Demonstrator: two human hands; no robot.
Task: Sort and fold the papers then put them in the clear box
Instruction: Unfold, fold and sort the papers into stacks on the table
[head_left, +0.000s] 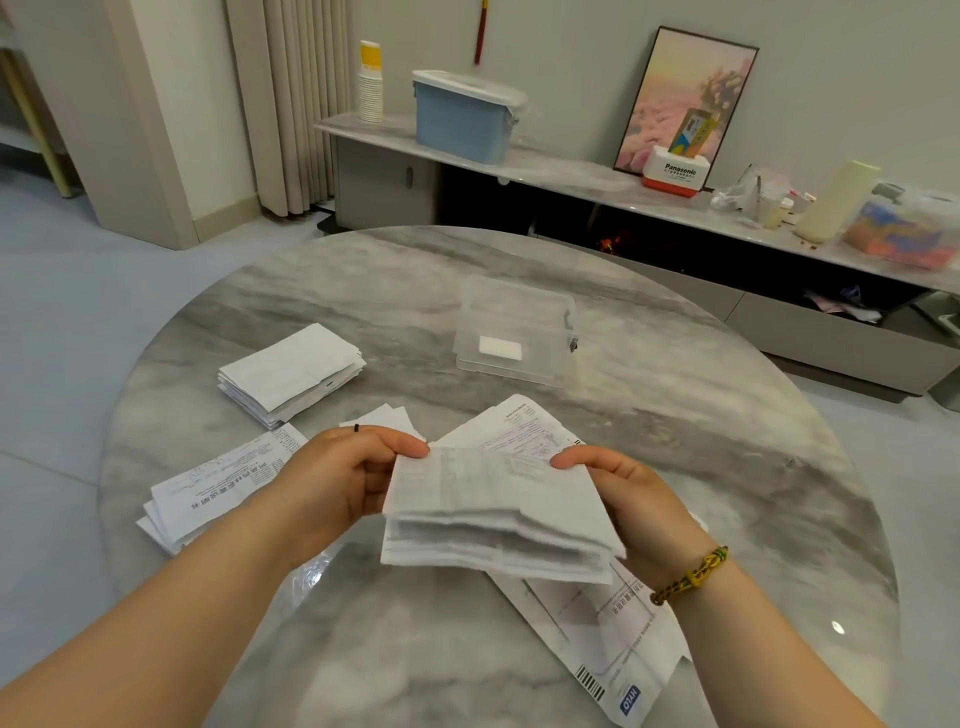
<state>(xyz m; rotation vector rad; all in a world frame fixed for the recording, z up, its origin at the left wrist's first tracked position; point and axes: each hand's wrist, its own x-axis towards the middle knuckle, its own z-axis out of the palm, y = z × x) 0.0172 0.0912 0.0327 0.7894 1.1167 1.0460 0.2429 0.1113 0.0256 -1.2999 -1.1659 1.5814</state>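
Both hands hold a thick folded bundle of papers (493, 512) above the round marble table (727, 415). My left hand (343, 478) pinches its top left corner and my right hand (628, 493) pinches its top right corner. The clear box (514, 330) stands closed beyond the bundle, near the table's middle, with a white label on its side. A neat stack of folded papers (288, 374) lies at the left. Unfolded printed sheets (218, 488) lie under my left wrist, and more loose sheets (597, 623) lie beneath the bundle.
A low marble sideboard (571, 176) runs along the back wall. On it stand a blue lidded bin (462, 117), stacked paper cups (370, 83), a framed picture (685, 98) and a Panasonic box (675, 171). Floor surrounds the table's rim.
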